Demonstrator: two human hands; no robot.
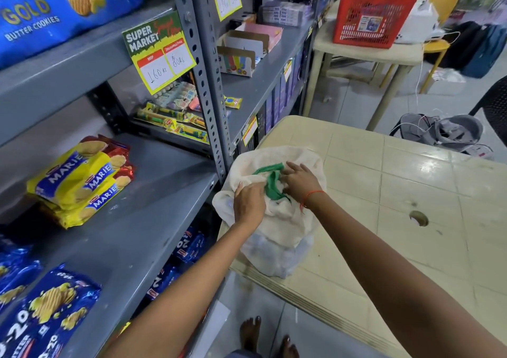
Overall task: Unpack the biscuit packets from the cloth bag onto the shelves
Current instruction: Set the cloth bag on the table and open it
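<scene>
A cream cloth bag [279,228] with green handles [271,184] stands on the near left corner of a beige plastic table [384,193]. My left hand [248,202] grips the bag's left rim. At the bag's mouth, my right hand [300,179] has its fingers closed on the green handle and the cloth. Pale packets show faintly through the bag's lower cloth. Yellow Marie biscuit packets [79,179] lie stacked on the grey middle shelf [153,212] to the left. Blue 20-20 butter cookie packets [46,313] lie at that shelf's near end.
Large blue Gold butter cookie packs [55,9] fill the top shelf. A price tag [160,53] hangs off its edge. More blue packets [189,245] sit on the lower shelf. A red basket [375,11] stands on a far table. My bare feet [266,338] are on the tiled floor.
</scene>
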